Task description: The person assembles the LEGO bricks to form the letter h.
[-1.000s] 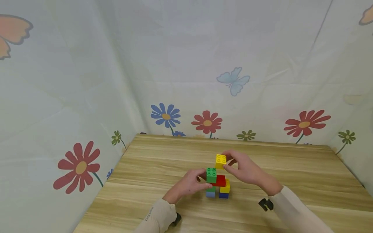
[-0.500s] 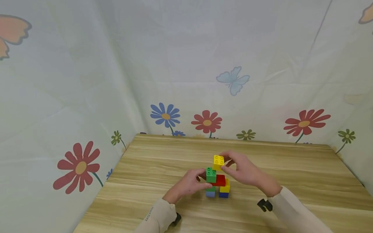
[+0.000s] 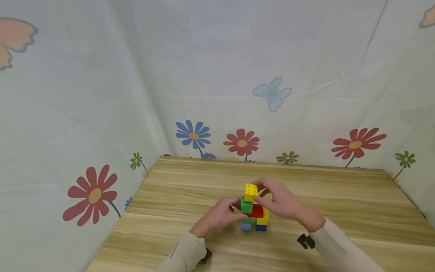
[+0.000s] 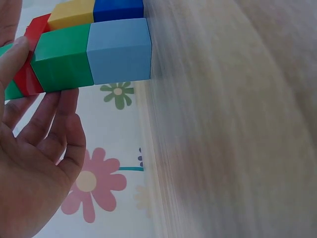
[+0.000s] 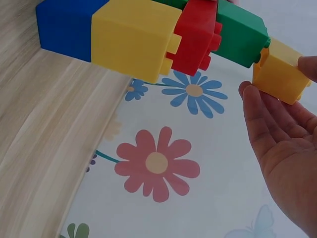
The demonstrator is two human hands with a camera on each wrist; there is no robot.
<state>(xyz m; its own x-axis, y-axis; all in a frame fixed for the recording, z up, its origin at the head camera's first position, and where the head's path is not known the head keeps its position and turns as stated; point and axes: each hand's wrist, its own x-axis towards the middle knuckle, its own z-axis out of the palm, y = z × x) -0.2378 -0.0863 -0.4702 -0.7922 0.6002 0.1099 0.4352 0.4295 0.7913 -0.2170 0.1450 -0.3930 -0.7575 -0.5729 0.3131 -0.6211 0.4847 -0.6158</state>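
Note:
A small build of toy bricks stands on the table. Its left column has a light blue brick (image 4: 120, 50) at the bottom and a green brick (image 4: 63, 57) above it. Beside it, a yellow brick (image 5: 133, 37) sits on a dark blue brick (image 5: 67, 29). Across both columns lies a red brick (image 3: 257, 210), topped on the left by another green brick (image 3: 246, 206). My left hand (image 3: 222, 214) grips the left column near the red brick. Between thumb and fingers, my right hand (image 3: 280, 199) pinches a second yellow brick (image 3: 251, 192), over the top green brick and slightly off its studs.
The wooden table (image 3: 190, 177) ends at a pale curtain (image 3: 217, 75) printed with flowers and butterflies, behind and at the left. A black strap piece (image 3: 306, 241) is at the right cuff, and another (image 3: 206, 256) is at the left cuff.
My right hand has moved left with the yellow brick, from beside the top green brick to over it. The left hand and the build have stayed in place.

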